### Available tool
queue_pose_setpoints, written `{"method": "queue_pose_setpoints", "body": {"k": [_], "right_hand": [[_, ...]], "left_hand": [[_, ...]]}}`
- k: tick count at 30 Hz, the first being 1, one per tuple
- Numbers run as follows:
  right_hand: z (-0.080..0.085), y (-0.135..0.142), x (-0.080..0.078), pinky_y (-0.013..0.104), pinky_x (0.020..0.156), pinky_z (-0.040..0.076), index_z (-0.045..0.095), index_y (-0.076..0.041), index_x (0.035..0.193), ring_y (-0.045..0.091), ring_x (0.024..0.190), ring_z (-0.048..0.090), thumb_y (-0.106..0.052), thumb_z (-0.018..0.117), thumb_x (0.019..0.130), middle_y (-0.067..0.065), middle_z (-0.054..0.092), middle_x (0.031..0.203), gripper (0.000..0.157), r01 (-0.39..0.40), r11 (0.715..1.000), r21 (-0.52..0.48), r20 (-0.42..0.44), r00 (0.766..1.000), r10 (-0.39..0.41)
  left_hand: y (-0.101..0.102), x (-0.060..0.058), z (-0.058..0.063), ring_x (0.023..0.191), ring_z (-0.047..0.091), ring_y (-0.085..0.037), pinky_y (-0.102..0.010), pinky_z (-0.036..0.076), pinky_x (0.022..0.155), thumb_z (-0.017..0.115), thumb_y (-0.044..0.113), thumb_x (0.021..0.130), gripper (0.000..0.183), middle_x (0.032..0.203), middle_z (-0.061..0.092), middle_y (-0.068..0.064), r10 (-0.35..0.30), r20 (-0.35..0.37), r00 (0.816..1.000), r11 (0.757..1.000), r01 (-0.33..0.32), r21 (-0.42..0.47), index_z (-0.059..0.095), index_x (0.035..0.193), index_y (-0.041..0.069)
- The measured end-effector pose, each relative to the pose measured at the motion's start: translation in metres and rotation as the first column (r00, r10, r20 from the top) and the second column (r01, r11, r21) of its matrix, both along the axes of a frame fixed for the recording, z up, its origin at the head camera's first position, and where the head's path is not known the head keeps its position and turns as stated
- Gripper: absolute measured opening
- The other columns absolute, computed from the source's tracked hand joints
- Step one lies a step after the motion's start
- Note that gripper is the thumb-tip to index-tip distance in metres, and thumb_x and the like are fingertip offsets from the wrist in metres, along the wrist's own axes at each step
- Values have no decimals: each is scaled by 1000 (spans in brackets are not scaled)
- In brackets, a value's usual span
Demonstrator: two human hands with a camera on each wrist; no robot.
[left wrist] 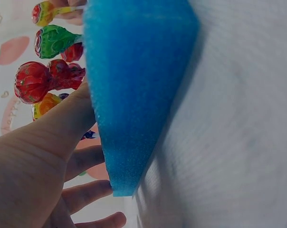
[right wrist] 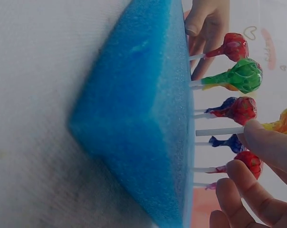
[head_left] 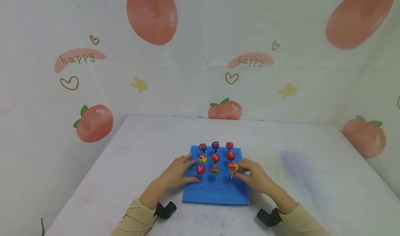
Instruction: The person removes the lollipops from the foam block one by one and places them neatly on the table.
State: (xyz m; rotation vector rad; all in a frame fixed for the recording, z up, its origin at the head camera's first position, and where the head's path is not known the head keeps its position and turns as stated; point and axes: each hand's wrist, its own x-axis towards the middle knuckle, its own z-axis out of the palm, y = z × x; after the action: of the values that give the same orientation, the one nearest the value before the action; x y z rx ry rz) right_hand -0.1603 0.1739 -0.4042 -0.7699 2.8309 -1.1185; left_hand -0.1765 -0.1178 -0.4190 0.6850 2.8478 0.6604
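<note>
A blue foam block (head_left: pixel 215 197) lies flat, with several wrapped lollipops standing upright in it in rows. My right hand (head_left: pixel 254 176) pinches a yellow-and-red lollipop (head_left: pixel 233 167) between thumb and finger at the block's right side. In the right wrist view, its white stick (right wrist: pixel 217 132) points down, the lower end showing right at the foam's top surface. On the left edge of the block rests my left hand (head_left: pixel 175 172), fingers spread, thumb on top near a red lollipop (head_left: pixel 200 169). A green lollipop (head_left: pixel 215 170) stands between the hands.
Small holes show in the front part of the foam. The block sits on a white-covered table (head_left: pixel 150 138), with a white fruit-printed cloth (head_left: pixel 193 83) behind. Black devices (head_left: pixel 165 210) are strapped at both wrists, beside tan sleeves.
</note>
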Motion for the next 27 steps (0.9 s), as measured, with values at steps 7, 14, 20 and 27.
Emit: {"method": "queue_pose_setpoints", "body": {"k": [7, 14, 20, 27], "right_hand": [[2, 2, 0, 42, 77, 57, 67, -12, 88, 13, 82, 60, -14, 69, 83, 0, 62, 86, 6, 9, 1000, 4, -31, 999, -9], [4, 3, 0, 42, 76, 57, 68, -12, 88, 14, 81, 60, -14, 69, 83, 1, 62, 87, 5, 27, 1000, 4, -43, 999, -27], [7, 5, 0, 44, 79, 56, 68, -13, 89, 19, 84, 62, -16, 69, 84, 2, 63, 90, 7, 49, 999, 3, -15, 999, -49], [8, 9, -1, 45, 80, 56, 69, -12, 92, 22, 88, 63, -15, 68, 84, 3, 64, 91, 9, 80, 997, -4, 10, 997, -80]], "left_hand": [[0, 0, 1, 138, 30, -41, -55, 22, 115, 68, 43, 81, 67, 149, 34, -19, -1, 5, 1000, 1000, 1, 2, 48, 136, 9], [0, 0, 0, 137, 30, -42, -55, 23, 114, 69, 43, 81, 67, 148, 35, -19, -9, -3, 1000, 1000, 9, 7, 49, 135, 9], [-1, 0, -1, 137, 31, -42, -56, 24, 114, 69, 43, 80, 68, 148, 36, -20, -13, -8, 1000, 1000, 13, 8, 49, 135, 8], [0, 0, -1, 138, 31, -42, -55, 24, 114, 69, 43, 80, 68, 148, 35, -20, -9, -6, 1000, 1000, 9, 5, 49, 135, 9]]}}
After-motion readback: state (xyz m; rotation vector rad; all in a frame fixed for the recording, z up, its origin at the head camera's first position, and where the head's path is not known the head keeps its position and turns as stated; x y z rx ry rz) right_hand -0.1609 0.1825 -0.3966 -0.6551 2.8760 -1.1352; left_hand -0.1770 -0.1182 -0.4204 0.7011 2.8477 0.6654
